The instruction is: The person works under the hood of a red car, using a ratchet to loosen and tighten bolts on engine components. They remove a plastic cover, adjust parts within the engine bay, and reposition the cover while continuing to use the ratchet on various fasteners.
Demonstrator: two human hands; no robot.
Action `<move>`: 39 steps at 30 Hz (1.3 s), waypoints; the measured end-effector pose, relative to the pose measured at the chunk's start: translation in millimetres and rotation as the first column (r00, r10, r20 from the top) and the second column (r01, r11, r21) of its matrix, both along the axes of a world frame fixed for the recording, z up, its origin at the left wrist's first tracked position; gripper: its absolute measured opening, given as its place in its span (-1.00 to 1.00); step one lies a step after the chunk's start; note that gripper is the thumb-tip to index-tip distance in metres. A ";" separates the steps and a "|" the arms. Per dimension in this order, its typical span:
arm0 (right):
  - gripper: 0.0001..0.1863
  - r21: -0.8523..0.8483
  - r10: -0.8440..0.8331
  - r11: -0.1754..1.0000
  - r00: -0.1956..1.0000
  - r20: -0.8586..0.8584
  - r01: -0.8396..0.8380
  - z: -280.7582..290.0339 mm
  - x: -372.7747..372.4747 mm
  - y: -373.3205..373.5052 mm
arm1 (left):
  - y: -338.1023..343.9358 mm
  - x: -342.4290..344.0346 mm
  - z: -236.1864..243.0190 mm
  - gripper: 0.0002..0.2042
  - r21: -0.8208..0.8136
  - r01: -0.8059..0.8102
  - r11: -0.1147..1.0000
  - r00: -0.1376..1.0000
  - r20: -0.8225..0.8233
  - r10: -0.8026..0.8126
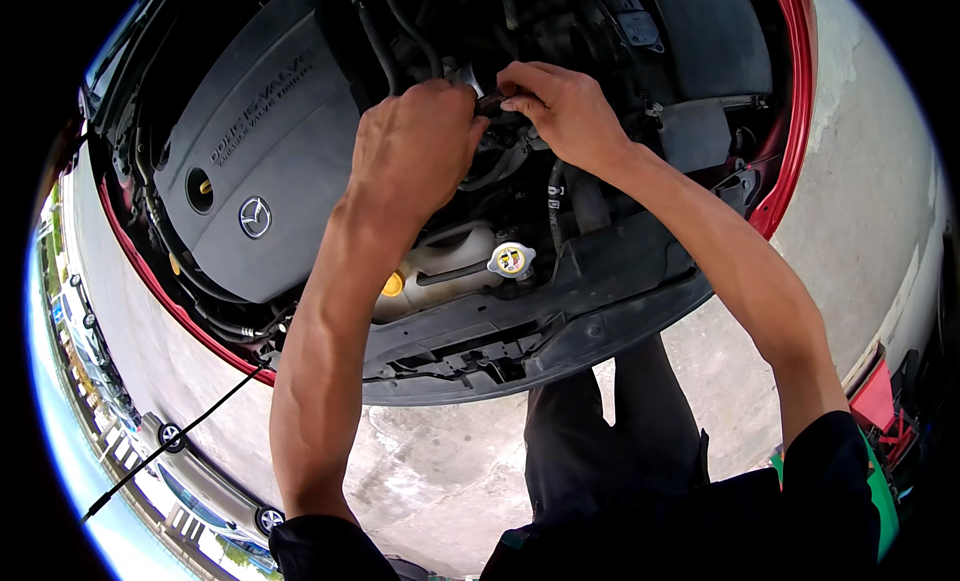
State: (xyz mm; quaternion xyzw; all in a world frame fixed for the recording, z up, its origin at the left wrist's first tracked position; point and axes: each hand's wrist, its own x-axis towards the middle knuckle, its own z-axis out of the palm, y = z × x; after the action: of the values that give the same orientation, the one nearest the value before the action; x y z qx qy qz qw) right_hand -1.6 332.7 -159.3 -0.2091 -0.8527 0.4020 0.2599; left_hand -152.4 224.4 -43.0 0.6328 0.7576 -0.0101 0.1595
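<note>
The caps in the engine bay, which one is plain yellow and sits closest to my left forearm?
The small plain yellow cap on the pale reservoir, right beside the left forearm. The other cap, farther right, is silvery with a yellow label on top.

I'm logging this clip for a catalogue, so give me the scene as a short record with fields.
setting: open engine bay of a red car on concrete
left hand: closed over a part deep in the bay
right hand: pinching a small dark part beside it
nearby: grey engine cover, coolant tank, yellow-marked cap
unclear: what the left hand grips
</note>
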 end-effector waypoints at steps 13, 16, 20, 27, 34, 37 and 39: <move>-0.80 0.148 0.172 0.954 0.881 0.440 -0.260 21.1 -20.4 20.9 | 51.9 -24.1 11.3 -0.67 -0.274 -0.003 0.962 1.000 -0.014 -0.001; -0.77 0.101 0.158 0.973 0.918 0.365 -0.207 15.2 -15.7 19.3 | 24.7 -13.5 16.0 -0.67 -0.194 -0.055 0.979 0.998 -0.013 0.054; -0.75 0.084 0.049 0.995 0.992 0.113 -0.059 7.7 -6.3 2.3 | 18.4 -11.1 10.2 -0.70 -0.031 -0.037 0.999 0.998 -0.056 0.036; -0.74 0.035 -0.067 0.997 0.992 0.107 0.064 -8.6 2.0 -7.4 | 30.3 -32.2 -11.7 -0.71 0.118 0.042 0.992 0.995 -0.097 -0.030; -0.67 -0.365 0.159 0.931 0.894 0.419 0.005 19.4 -24.9 13.1 | 90.2 -58.2 -13.5 -0.65 -0.094 0.097 0.991 0.958 -0.261 -0.119; -0.66 -0.108 0.174 0.984 0.869 0.463 -0.139 26.5 -23.0 21.0 | 62.7 -32.5 0.0 -0.61 -0.109 0.093 0.990 0.947 -0.297 -0.121; -0.69 0.022 0.161 0.981 0.878 0.450 -0.191 27.8 -22.3 20.7 | 41.8 -36.8 1.4 -0.45 -0.042 0.086 0.995 0.976 -0.199 -0.093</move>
State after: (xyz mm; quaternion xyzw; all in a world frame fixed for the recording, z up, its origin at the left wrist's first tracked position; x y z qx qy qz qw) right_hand -23.9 353.4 -131.5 -0.2089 -0.9177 0.3369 0.0266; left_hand -189.2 266.2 -41.6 0.6594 0.7402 -0.0937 0.0924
